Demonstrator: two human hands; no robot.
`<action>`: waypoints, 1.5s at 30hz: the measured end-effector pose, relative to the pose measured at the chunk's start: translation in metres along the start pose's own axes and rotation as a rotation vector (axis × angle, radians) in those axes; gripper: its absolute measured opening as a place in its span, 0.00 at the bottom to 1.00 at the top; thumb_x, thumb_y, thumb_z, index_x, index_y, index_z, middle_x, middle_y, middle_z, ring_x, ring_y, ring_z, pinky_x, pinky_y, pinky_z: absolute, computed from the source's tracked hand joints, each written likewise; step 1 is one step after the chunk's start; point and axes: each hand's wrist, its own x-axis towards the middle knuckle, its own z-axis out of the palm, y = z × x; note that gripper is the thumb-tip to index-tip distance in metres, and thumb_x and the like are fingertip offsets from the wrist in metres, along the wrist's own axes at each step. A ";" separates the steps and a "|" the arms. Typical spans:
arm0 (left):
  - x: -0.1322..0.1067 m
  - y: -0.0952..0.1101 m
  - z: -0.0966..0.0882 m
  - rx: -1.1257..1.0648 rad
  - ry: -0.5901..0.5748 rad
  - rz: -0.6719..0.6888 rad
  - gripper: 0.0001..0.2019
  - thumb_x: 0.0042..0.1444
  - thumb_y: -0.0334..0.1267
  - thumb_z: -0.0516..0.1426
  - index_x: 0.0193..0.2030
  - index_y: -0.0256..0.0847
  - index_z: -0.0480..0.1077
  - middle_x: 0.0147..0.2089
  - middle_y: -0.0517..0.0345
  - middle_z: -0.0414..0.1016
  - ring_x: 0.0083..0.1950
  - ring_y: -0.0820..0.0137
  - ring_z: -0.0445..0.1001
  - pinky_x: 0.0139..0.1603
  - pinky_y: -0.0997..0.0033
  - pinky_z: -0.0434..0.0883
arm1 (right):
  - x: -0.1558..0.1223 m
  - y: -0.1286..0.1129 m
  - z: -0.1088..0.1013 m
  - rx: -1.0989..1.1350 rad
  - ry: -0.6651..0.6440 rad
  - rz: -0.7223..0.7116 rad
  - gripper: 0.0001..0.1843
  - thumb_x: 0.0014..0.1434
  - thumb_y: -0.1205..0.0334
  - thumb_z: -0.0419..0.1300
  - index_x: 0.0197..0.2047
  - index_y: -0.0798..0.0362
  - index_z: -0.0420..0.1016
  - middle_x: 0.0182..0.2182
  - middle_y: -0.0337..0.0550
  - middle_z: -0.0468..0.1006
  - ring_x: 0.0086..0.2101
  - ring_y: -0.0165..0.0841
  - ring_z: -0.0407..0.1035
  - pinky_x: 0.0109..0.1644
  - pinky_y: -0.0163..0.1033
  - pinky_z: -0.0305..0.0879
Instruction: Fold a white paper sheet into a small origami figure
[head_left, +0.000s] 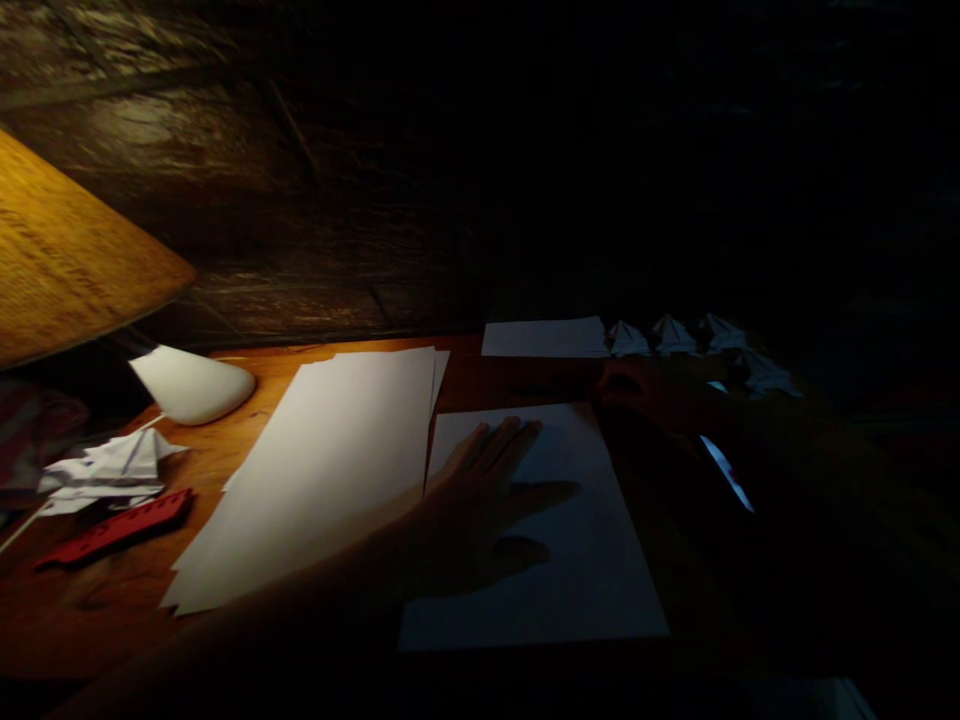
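The fingers [508,440] of the left hand [472,520] are straight and spread wide, resting palm down on a flat rectangular sheet of white paper [570,590], without grasping it. The right hand [624,385] is near the far right corner of this sheet; it is too dark, so I cannot tell if its fingers are wide, narrow or holding something. In my judgement, the step in hand is steadying the sheet, and a next move on it calls for a light, even pressure.

Just left of the sheet lies a loose stack of white paper [352,450], on the brown wooden table [90,625]. Further left are a red, flat, notched object [120,528], a crumpled, folded white paper [112,465], and a lamp with an amber shade [82,260]. At the back are a smaller white sheet [544,338] and pointed folded paper pieces [673,337]. I recognise no container; the papers lie directly on the table.
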 end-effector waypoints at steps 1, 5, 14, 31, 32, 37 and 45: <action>0.000 0.000 0.000 0.002 -0.009 -0.005 0.37 0.64 0.54 0.62 0.76 0.60 0.53 0.82 0.43 0.35 0.80 0.36 0.41 0.72 0.23 0.51 | 0.000 0.000 0.000 0.004 0.005 0.001 0.05 0.61 0.61 0.62 0.41 0.48 0.79 0.42 0.44 0.85 0.44 0.42 0.78 0.47 0.44 0.67; 0.001 0.000 0.000 0.016 -0.034 -0.010 0.41 0.64 0.56 0.61 0.78 0.51 0.50 0.81 0.38 0.38 0.80 0.38 0.41 0.74 0.26 0.51 | 0.001 -0.001 0.000 0.004 0.031 0.014 0.05 0.61 0.61 0.63 0.40 0.49 0.79 0.42 0.45 0.85 0.44 0.43 0.77 0.49 0.45 0.66; 0.003 -0.014 0.000 -0.055 0.090 0.033 0.48 0.64 0.55 0.60 0.80 0.45 0.35 0.80 0.42 0.47 0.79 0.49 0.50 0.76 0.40 0.56 | 0.001 -0.008 -0.007 0.044 0.135 0.045 0.07 0.62 0.59 0.61 0.41 0.51 0.79 0.41 0.47 0.83 0.40 0.42 0.76 0.44 0.43 0.66; 0.019 -0.042 0.002 -0.593 0.764 -0.413 0.28 0.63 0.32 0.57 0.70 0.39 0.59 0.40 0.53 0.82 0.39 0.66 0.82 0.41 0.64 0.81 | -0.011 0.000 -0.035 0.534 -0.009 -0.045 0.15 0.55 0.47 0.70 0.39 0.49 0.82 0.40 0.44 0.85 0.43 0.43 0.79 0.48 0.45 0.73; 0.019 -0.043 0.002 -0.594 0.787 -0.408 0.26 0.63 0.33 0.57 0.68 0.38 0.61 0.42 0.53 0.82 0.40 0.66 0.82 0.42 0.63 0.81 | -0.012 0.002 -0.036 0.485 -0.081 -0.054 0.14 0.55 0.48 0.70 0.39 0.48 0.83 0.39 0.44 0.85 0.43 0.43 0.79 0.48 0.45 0.73; 0.019 -0.043 0.003 -0.485 0.767 -0.317 0.16 0.67 0.34 0.55 0.59 0.41 0.71 0.50 0.51 0.82 0.48 0.63 0.82 0.50 0.59 0.80 | -0.011 -0.001 -0.027 0.206 -0.138 -0.033 0.10 0.59 0.56 0.65 0.42 0.46 0.84 0.42 0.43 0.86 0.43 0.42 0.80 0.48 0.45 0.72; 0.000 -0.020 -0.006 -0.132 0.339 -0.148 0.30 0.66 0.44 0.59 0.72 0.45 0.59 0.74 0.42 0.62 0.74 0.49 0.62 0.70 0.38 0.66 | 0.004 -0.023 0.006 0.088 -0.039 -0.185 0.13 0.58 0.69 0.61 0.44 0.50 0.83 0.46 0.48 0.85 0.45 0.42 0.78 0.50 0.44 0.71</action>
